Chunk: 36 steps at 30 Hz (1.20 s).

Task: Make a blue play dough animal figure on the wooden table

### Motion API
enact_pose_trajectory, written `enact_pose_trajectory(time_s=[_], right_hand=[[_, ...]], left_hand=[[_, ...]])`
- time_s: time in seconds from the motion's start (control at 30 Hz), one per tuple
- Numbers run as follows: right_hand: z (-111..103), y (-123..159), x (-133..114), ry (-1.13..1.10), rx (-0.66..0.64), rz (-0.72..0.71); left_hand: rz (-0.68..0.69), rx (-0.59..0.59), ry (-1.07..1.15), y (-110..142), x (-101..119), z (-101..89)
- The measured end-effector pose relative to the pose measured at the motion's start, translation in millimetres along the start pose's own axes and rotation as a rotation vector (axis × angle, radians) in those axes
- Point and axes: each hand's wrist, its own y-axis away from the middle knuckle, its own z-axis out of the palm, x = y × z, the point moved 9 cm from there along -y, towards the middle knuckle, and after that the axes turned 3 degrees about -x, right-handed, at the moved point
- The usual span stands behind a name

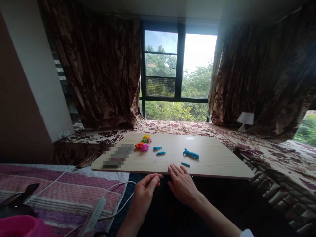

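Observation:
At the table's near edge, my left hand [147, 188] is closed, thumb pressed to the index finger; whatever lies between them is too small to make out. My right hand [184, 185] lies flat with fingers stretched out on the near edge of the light wooden table [217, 166]. A speck of blue seems to show beside its fingertips. Just beyond it is a thin blue clay roll [185, 164]. Farther back lies a thicker blue clay piece [192, 154] with a forked end. Two small tapered blue clay pieces, one nearer [161, 153] and one farther [157, 148], rest left of it.
Pink [144, 147], orange [139, 145], green and yellow [146, 136] clay lumps cluster at the back left. A blurred-out dark object [118, 156] lies left of them. A white power strip [95, 212] with cables is at lower left. A small lamp [246, 118] stands by the window.

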Motion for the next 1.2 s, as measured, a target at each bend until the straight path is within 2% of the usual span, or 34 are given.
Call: enact_pose_trajectory(time_s=[0.13,0.23,0.33,0.47,0.6,0.7,0.83,0.97,1.1,1.2], right_hand=[[5,-19,5,0.019,-0.061,0.027],[5,-27,6,0.019,-0.078,0.036],[5,-9,1,0.022,-0.068,0.015],[6,10,-4,0.034,-0.069,-0.014],[12,-19,3,0.037,-0.11,0.035],[14,-38,6,0.033,-0.123,0.05],[13,-15,0,0.033,-0.119,0.025],[11,7,-7,0.041,-0.126,-0.005],[19,-21,3,0.018,-0.215,0.035],[19,-47,14,-0.01,-0.254,0.037]], left_hand=[[-0.01,-0.018,-0.002,2,1,5.8],[-0.026,0.007,0.002,2,3,0.5],[-0.018,0.031,0.017,1,4,-4.9],[0.002,0.001,0.015,1,2,1.1],[-0.003,-0.02,0.004,3,3,6.0],[-0.012,0.02,0.011,3,7,-1.8],[-0.01,0.069,0.031,3,8,-10.6],[0.001,0.036,0.031,3,5,-1.7],[0.002,0.029,0.002,4,6,1.7],[0.008,0.065,-0.041,1,7,-9.2]])
